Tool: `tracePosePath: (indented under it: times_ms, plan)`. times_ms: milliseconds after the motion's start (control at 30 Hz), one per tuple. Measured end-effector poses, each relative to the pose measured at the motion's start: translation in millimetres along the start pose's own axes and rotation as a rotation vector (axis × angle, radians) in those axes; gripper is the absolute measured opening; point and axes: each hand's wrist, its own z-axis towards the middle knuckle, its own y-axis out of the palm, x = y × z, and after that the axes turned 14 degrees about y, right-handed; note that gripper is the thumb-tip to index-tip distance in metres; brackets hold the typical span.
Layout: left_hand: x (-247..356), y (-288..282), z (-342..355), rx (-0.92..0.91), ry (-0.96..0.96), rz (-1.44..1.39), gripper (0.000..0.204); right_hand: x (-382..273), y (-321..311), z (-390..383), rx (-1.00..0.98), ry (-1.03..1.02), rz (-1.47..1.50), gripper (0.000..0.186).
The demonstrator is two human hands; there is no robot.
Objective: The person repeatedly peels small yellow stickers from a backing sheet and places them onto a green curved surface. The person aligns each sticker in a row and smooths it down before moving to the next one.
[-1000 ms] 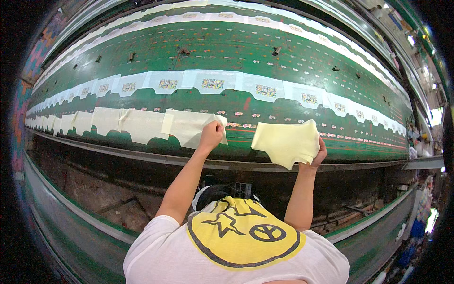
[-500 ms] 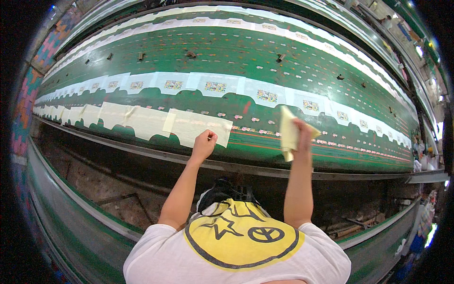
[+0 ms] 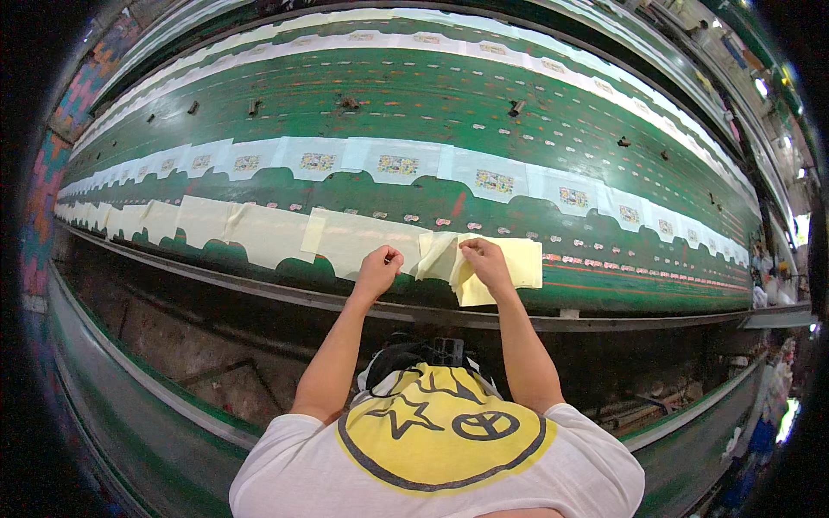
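My right hand point(image 3: 489, 266) grips a folded, pale yellow cloth piece point(image 3: 518, 261), with its layers hanging and spreading over the near edge of the green table. The cloth's left end meets the right end of a flat pale yellow cloth panel point(image 3: 363, 242). Over that panel's near edge is my left hand point(image 3: 378, 269), thumb and fingers pinched together. Whatever may be between those fingertips is hidden. More pale yellow panels point(image 3: 275, 231) lie in a row to the left, with curved cutouts along their near side.
A long green table point(image 3: 414, 197) carries rows of small printed marks. Pale blue panels point(image 3: 285, 158) with colourful prints form a row beyond my hands. Small dark metal blocks point(image 3: 348, 103) stand farther back. A metal rail point(image 3: 604, 323) runs along the near edge.
My right hand has swung left and down, bringing the folded cloth onto the table beside the flat panel. My left hand stays pinched near the panel, slightly shifted.
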Motion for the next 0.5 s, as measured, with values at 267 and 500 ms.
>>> tracePosePath:
  times_ms: [267, 500]
  plan:
    - [40, 64, 15, -0.181, 0.155, -0.169, 0.018, -9, -33, -35, -0.076, -0.11, 0.181, 0.028]
    - [67, 144, 22, -0.165, 0.22, -0.19, 0.029, 11, -75, -41, -0.021, -0.195, 0.099, 0.038]
